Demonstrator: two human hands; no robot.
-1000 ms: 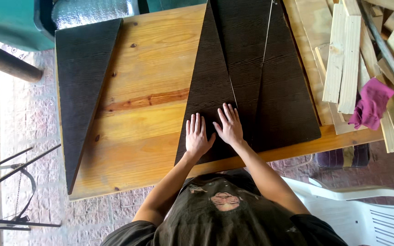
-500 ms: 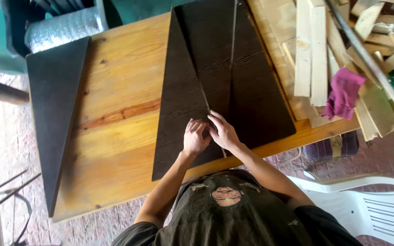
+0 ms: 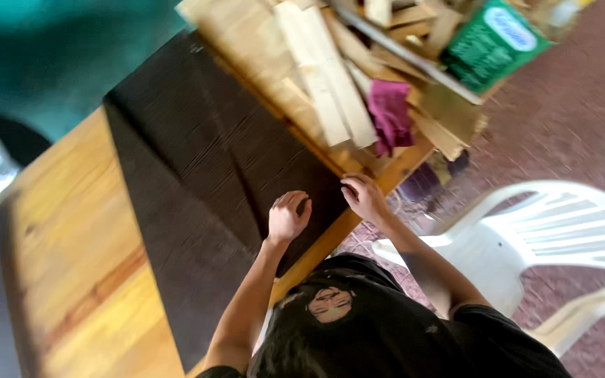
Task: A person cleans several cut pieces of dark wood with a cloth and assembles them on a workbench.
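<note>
A person leans over a wooden workbench (image 3: 71, 245), both bare hands on dark, coarse-textured sheets (image 3: 197, 175) laid flat across its top. The left hand (image 3: 287, 217) rests on the sheets with its fingers curled in toward the palm, knuckles up; the blur makes it impossible to tell whether those fingers pinch an edge or merely press down. The right hand (image 3: 364, 198) sits just beside it at the sheets' near corner, by the bench edge, fingers bent and slightly apart, tips touching the dark surface; no firm grip is visible there either. The sheets lie overlapping, a long tapering piece over a broader one, their seams running diagonally through the tilted view, which suggests they are laid out flat so the edges can be lined up against each other. Beyond them, a loose stack of pale wood offcuts (image 3: 323, 84) crowds the far end of the bench, with a magenta rag (image 3: 390, 115) draped over the pile. A green box (image 3: 493, 43) stands at the heap's outer edge; its contents cannot be seen. A white plastic chair (image 3: 561, 245) stands on the reddish floor just to the person's right.
</note>
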